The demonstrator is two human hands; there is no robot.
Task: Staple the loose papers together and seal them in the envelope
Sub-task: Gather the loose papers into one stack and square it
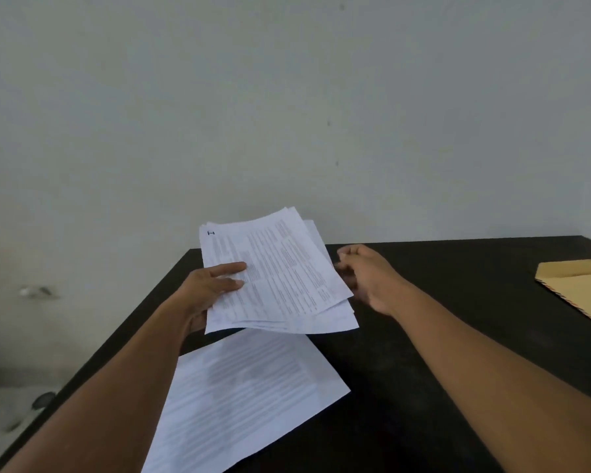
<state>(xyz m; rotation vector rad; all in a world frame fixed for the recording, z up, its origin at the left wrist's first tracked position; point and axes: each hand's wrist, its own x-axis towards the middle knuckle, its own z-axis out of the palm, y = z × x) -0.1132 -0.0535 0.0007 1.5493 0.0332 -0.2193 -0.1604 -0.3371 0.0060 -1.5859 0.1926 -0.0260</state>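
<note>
Left grip [219, 285]: grasping paper stack [273, 268] above desk [441, 302]. Right grip [366, 278]: curled beside it, hold cannot be told. Brown envelope [577, 288]: desk's right edge.

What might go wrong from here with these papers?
The stack, gripped by the left hand, is fanned with uneven edges: a staple might miss some sheets, or one might slip out. A separate page lies on the table below and might be left out.

Desk-work spot, office or home, cannot tell which: dark tabletop [424, 336] set against a plain pale wall [287, 97], printed papers [280, 268] over it, brown envelope [581, 285] lying at its right edge.
</note>
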